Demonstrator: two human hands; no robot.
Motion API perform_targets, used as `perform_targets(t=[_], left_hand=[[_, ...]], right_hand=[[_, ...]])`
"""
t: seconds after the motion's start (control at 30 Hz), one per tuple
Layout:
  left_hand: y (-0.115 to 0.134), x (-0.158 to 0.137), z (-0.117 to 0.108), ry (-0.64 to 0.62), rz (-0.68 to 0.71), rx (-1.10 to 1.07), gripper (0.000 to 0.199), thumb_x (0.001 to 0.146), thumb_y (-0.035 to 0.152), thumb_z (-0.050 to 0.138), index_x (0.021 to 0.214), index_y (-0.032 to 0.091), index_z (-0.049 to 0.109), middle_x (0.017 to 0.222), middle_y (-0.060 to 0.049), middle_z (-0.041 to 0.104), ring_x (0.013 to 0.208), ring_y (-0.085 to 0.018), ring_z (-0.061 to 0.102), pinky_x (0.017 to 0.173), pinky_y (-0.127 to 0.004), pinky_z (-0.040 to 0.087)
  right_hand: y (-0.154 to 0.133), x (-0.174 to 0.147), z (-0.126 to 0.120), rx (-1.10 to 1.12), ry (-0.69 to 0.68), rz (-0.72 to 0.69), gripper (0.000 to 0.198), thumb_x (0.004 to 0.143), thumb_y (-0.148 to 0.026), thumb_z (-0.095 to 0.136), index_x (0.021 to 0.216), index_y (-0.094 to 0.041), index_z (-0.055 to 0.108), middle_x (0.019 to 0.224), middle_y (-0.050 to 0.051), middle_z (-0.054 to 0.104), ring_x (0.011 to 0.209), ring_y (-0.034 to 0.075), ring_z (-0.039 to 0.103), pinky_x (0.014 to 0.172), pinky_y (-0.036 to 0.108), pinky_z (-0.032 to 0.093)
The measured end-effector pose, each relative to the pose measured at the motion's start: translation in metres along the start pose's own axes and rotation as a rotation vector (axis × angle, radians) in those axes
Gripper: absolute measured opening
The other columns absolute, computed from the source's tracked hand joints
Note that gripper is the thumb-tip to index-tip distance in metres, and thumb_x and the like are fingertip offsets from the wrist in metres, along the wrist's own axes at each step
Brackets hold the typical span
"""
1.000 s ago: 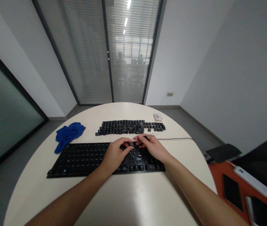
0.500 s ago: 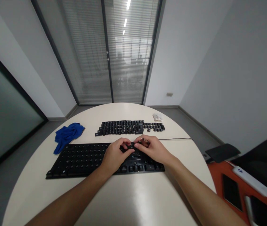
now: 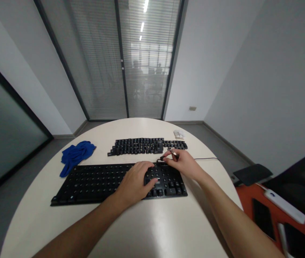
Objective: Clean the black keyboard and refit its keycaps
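A black keyboard (image 3: pixel 95 182) lies across the table in front of me. Its left and middle part is bare of keycaps, while caps still sit at its right end. My left hand (image 3: pixel 136 181) rests on the keyboard right of its middle, thumb and fingers apart, holding nothing I can see. At the keyboard's top right edge, my right hand (image 3: pixel 183 163) is closed around a slim, shiny tool (image 3: pixel 174 154) whose kind I cannot make out. A small black piece (image 3: pixel 162 158) is at its fingertips; whether it is a keycap or part of the cable is unclear.
Loose black keycaps (image 3: pixel 136 146) lie in rows behind the keyboard. A blue cloth (image 3: pixel 77 154) is at the left, a small clear bag (image 3: pixel 179 134) at the back right. A thin cable (image 3: pixel 206 158) runs right. Phones (image 3: pixel 263 218) rest on an orange chair seat beside the table.
My right hand has moved up and right from the keyboard's keys to its top edge. The left hand's fingers have spread and lie flatter on the keyboard.
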State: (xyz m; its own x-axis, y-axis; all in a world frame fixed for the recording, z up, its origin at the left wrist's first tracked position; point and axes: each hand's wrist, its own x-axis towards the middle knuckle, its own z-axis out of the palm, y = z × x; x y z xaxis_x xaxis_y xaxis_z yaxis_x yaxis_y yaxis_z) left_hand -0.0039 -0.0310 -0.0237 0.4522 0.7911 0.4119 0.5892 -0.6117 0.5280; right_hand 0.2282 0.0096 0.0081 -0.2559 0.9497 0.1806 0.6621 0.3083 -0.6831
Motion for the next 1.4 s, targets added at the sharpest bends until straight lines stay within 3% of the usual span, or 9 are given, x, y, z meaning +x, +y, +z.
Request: perform_targets(t=[0.13,0.3,0.53,0.83,1.4], left_hand=[[-0.001,-0.002,0.001,-0.111,0.071,0.03,0.04,0.09,0.028,0.062,0.127,0.019,0.053,0.135,-0.01,0.058,0.128,-0.026,0.05,0.113,-0.047,0.04],[-0.001,-0.003,-0.001,-0.163,0.077,0.081,0.025,0.092,0.026,0.058,0.117,0.02,0.061,0.137,-0.008,0.056,0.132,-0.025,0.047,0.115,-0.048,0.038],[-0.002,-0.003,0.0,-0.156,0.08,0.087,0.023,0.092,0.025,0.058,0.115,0.02,0.061,0.137,-0.007,0.056,0.132,-0.024,0.047,0.115,-0.046,0.038],[-0.003,-0.003,0.0,-0.149,0.084,0.083,0.022,0.093,0.025,0.058,0.114,0.022,0.062,0.137,-0.007,0.056,0.131,-0.025,0.048,0.113,-0.049,0.04],[0.0,-0.002,-0.001,-0.154,0.078,0.07,0.022,0.092,0.024,0.057,0.114,0.021,0.062,0.137,-0.008,0.057,0.131,-0.026,0.048,0.114,-0.049,0.039]], right_hand=[[0.041,0.007,-0.028,-0.16,0.192,0.202,0.035,0.081,-0.044,0.063,0.095,-0.014,0.075,0.058,0.0,0.057,0.053,0.015,0.048,0.054,0.026,0.031],[0.072,0.01,-0.036,-0.271,0.178,0.371,0.033,0.081,-0.041,0.063,0.095,-0.014,0.077,0.053,0.001,0.058,0.051,0.016,0.051,0.053,0.026,0.03],[0.073,0.012,-0.021,-0.315,0.171,0.419,0.027,0.082,-0.036,0.065,0.095,-0.017,0.078,0.059,0.004,0.064,0.057,0.018,0.058,0.055,0.026,0.032],[0.074,0.013,-0.02,-0.359,0.19,0.47,0.03,0.085,-0.043,0.064,0.096,-0.019,0.078,0.071,0.008,0.072,0.068,0.021,0.065,0.058,0.026,0.035],[0.077,0.016,-0.019,-0.373,0.205,0.489,0.035,0.085,-0.048,0.062,0.094,-0.018,0.077,0.071,0.008,0.07,0.067,0.02,0.063,0.056,0.026,0.032]])
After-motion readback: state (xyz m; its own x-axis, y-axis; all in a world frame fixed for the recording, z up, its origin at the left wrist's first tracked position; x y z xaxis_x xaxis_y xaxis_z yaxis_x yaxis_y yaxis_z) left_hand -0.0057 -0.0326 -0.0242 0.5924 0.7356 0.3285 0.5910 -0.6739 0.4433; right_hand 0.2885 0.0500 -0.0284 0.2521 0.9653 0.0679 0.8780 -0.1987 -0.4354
